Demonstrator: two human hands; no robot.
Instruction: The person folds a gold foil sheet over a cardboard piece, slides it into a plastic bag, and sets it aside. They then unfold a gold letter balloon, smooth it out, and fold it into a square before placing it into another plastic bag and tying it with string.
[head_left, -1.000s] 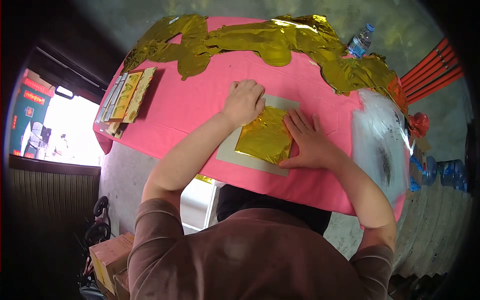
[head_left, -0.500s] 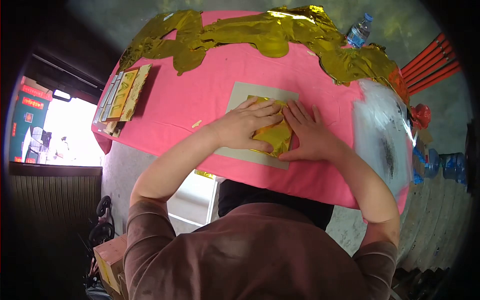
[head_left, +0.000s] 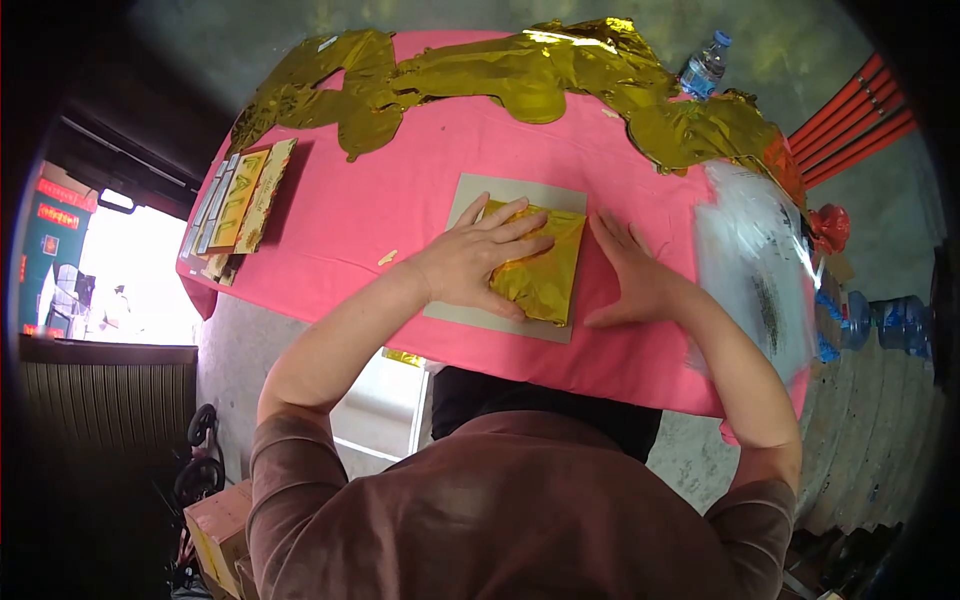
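Observation:
A folded piece of shiny gold foil (head_left: 552,262) lies on a grey board (head_left: 455,312) on the table. My left hand (head_left: 485,255) rests flat over the left side of the foil, its fingers spread. Just right of the board, my right hand (head_left: 640,275) is apart from the foil, with its fingers extended and thumb out. Neither hand grips anything. The foil's left part is hidden under my left hand.
The table has a pink cloth (head_left: 350,235). Large gold foil balloons (head_left: 460,75) lie along the far edge, near a water bottle (head_left: 706,65). Packaged cards (head_left: 245,200) stand at the left. Clear plastic bags (head_left: 755,265) lie at the right.
My right hand has come off the foil and shifted right, past the board's edge. My left hand has slid left on the foil, and more of the foil's right side shows.

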